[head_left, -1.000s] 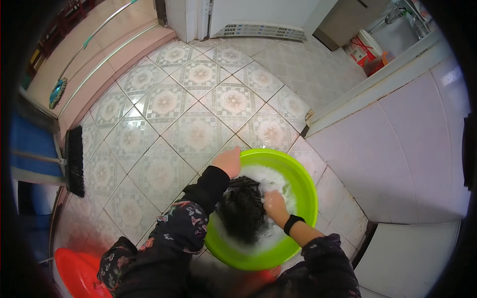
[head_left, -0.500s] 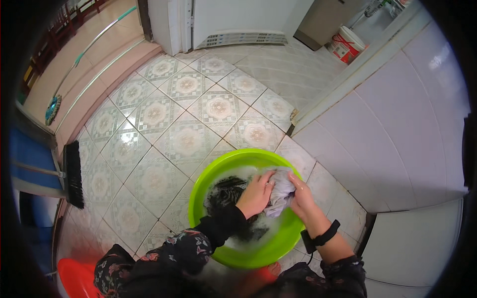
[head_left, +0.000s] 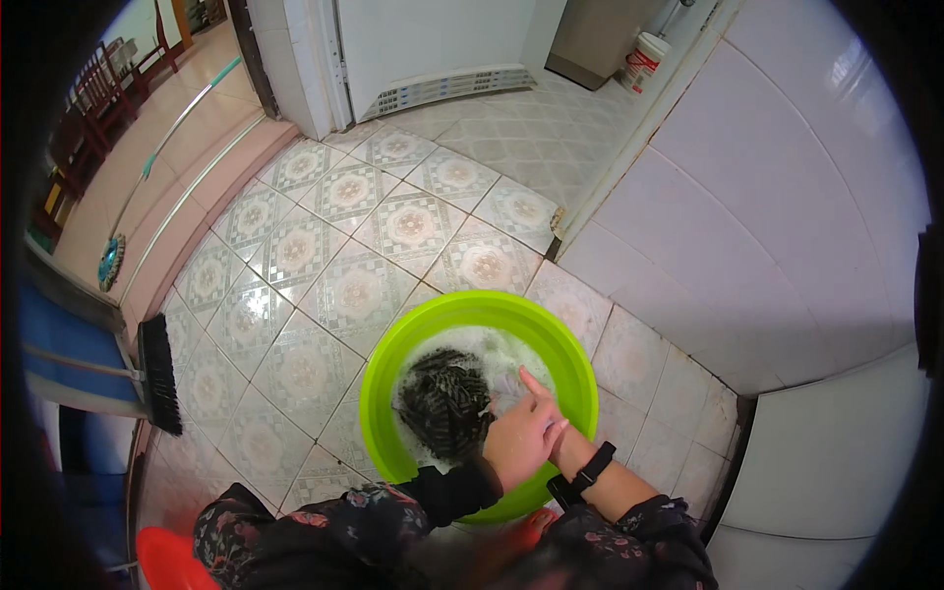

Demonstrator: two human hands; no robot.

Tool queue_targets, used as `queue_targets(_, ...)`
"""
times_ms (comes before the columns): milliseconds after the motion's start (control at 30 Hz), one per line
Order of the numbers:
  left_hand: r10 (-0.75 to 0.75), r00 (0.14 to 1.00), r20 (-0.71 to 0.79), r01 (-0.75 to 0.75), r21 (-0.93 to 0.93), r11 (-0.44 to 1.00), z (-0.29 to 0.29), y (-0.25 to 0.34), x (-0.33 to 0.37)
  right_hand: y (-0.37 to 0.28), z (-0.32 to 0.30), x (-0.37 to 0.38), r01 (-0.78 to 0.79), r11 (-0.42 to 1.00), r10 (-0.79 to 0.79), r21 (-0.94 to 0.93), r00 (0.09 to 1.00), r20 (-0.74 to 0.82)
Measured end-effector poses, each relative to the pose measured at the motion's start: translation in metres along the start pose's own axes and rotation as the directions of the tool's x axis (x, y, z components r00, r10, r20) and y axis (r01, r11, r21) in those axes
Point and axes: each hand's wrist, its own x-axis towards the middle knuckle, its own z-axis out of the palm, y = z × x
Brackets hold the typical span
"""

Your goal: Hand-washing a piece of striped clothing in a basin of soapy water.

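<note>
A round bright green basin (head_left: 381,388) stands on the tiled floor, holding foamy water. Dark patterned cloth (head_left: 442,403) lies bunched in its left half. Pale grey cloth (head_left: 504,382) shows partly in the suds to the right, largely hidden by my hands. Over the basin's right side my left hand (head_left: 519,444) lies across my right hand (head_left: 543,401), fingers wrapped over it near the wrist. One finger of my right hand stretches forward; its other fingers are covered. No cloth shows in either hand. A black band circles my right wrist.
A black-bristled broom (head_left: 159,374) stands at the left. Beyond it, a mop (head_left: 111,261) leans by a raised pink step (head_left: 187,221). A red plastic object (head_left: 172,560) is at the lower left. The tiled wall (head_left: 747,216) rises at the right; a white bucket (head_left: 644,61) sits far back.
The grey cloth has left my hands and is down in the basin. My left hand has moved onto my right hand. The view has shifted slightly.
</note>
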Motion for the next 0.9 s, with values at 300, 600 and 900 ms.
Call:
queue_targets(300,-0.177,0.984,0.036,0.172,0.112,0.979,-0.016,-0.065,0.034,0.004,0.019,0.000,0.086,0.979,-0.129,-0.184,0.962,-0.240)
queue_targets(600,-0.047,0.980,0.195,0.045,0.015,0.999,-0.020,-0.122,0.079,-0.005,-0.055,-0.003,-0.030,0.888,-0.222,-0.459,0.846,-0.484)
queue_targets(900,-0.129,0.884,0.450,0.016,0.246,0.969,0.061,-0.142,0.057,-0.002,-0.042,0.011,0.034,0.975,-0.143,-0.220,0.854,-0.500)
